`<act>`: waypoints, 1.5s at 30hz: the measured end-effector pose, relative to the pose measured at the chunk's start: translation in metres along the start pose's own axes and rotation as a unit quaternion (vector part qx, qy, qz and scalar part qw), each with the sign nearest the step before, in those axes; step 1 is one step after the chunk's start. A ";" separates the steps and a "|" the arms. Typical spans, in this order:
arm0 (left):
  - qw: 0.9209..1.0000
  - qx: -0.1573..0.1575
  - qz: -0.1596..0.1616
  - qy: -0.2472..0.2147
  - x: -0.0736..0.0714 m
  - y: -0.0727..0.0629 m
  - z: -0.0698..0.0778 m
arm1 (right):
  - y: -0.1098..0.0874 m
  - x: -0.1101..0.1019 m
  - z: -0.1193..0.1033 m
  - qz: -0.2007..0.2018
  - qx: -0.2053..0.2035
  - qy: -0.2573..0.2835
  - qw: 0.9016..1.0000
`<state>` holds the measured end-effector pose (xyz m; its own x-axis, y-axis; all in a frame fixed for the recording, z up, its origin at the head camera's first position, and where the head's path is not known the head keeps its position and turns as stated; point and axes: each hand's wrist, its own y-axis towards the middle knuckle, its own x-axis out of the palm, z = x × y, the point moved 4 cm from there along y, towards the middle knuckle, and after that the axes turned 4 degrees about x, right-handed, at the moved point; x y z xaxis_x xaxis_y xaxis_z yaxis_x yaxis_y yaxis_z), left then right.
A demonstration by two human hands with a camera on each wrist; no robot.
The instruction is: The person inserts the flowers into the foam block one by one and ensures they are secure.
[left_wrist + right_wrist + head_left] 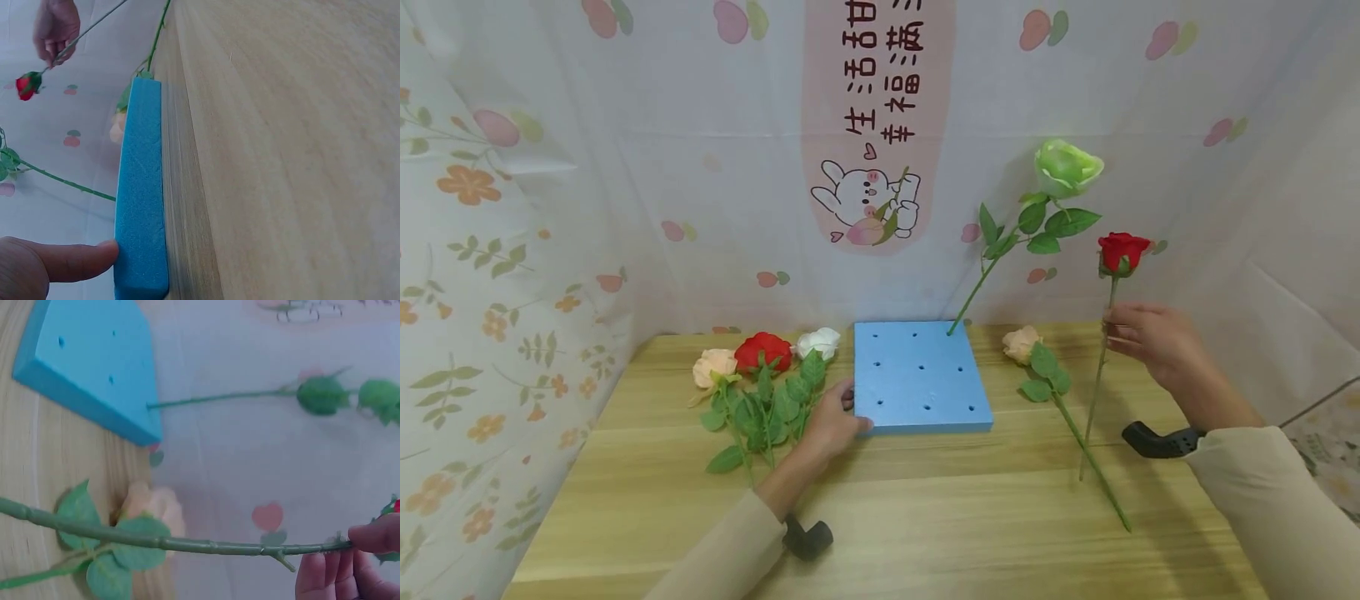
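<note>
In the head view, my right hand (pixel 1153 337) pinches the upper stem of a red rose (pixel 1123 252) and holds it upright at the right. The right wrist view shows its bare stem (pixel 206 546) between thumb and fingers. My left hand (pixel 831 425) grips the near left corner of a blue foam board (pixel 917 387) with several holes; its thumb (pixel 81 261) presses the board's edge in the left wrist view. A green rose (pixel 1067 169) stands in the board's far right hole, leaning right.
Right of the board, a peach rose (pixel 1022 344) lies on the wooden table (pixel 925 525). Left of it lie another peach rose (pixel 713 367), a red rose (pixel 763 352) and a white rose (pixel 817 342), leaves overlapping. A printed curtain (pixel 715 208) hangs behind the table.
</note>
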<state>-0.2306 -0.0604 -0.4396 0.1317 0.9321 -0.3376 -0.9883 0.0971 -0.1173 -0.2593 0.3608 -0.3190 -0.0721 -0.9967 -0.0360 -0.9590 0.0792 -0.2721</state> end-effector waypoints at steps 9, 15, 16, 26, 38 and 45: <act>1.000 -0.001 -0.003 0.000 0.001 0.000 0.001 | -0.016 0.030 -0.017 -0.070 -0.095 0.063 0.991; 1.000 -0.002 0.000 -0.001 0.001 0.002 -0.002 | -0.025 0.048 -0.027 -0.084 -0.138 0.043 0.986; 1.000 0.000 -0.001 0.000 0.001 0.002 -0.002 | -0.026 0.051 -0.029 -0.089 -0.144 0.046 0.984; 1.000 0.007 -0.004 0.004 0.000 0.002 -0.001 | -0.029 0.082 -0.042 -0.125 -0.190 0.058 0.972; 1.000 0.005 -0.001 0.009 -0.001 0.002 -0.002 | -0.014 0.129 -0.060 -0.106 -0.202 0.036 0.973; 1.000 0.004 0.000 0.007 0.000 0.002 -0.002 | -0.002 0.153 -0.067 -0.086 -0.220 0.028 0.971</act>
<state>-0.2324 -0.0609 -0.4419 0.1325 0.9268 -0.3514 -0.9889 0.0996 -0.1102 -0.2869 0.2069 -0.2599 0.0964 -0.9949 0.0288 -0.9816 -0.0902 0.1681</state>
